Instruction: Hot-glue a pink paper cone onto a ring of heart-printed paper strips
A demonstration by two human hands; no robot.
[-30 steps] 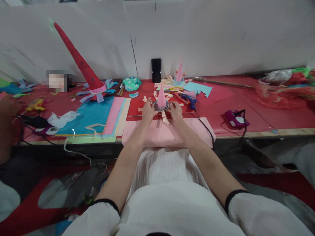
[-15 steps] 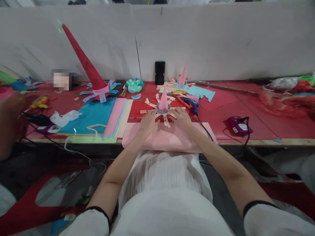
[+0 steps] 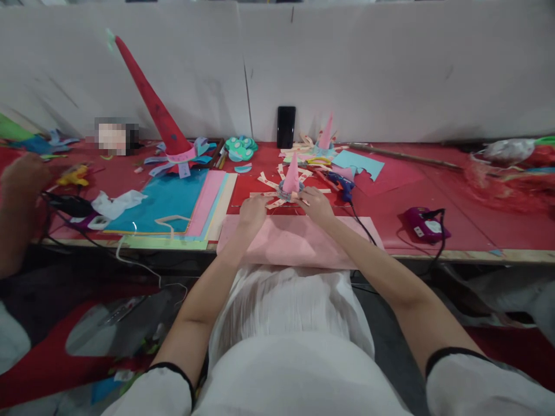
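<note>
A small pink paper cone [image 3: 292, 173] stands upright in a bluish ring, with patterned paper strips [image 3: 269, 180] fanned out around its base. My left hand [image 3: 254, 211] lies at the front left of the strips, its fingers touching or very near one; whether it grips it is hidden. At the front right of the cone, my right hand [image 3: 316, 203] has its fingers closed on a strip beside the ring. Under my wrists is a pink sheet [image 3: 295, 242] at the table's front edge.
Tall red cone [image 3: 151, 107] and coloured sheets [image 3: 173, 202] on the left; a person's hand [image 3: 26, 176] at far left. Phone [image 3: 286, 127] against the wall, blue glue gun [image 3: 343, 186] right of the cone, purple device [image 3: 427, 225] further right.
My right hand has closed on a strip and folded it in towards the ring. My left hand has shifted slightly left, away from the cone. The view has moved a little.
</note>
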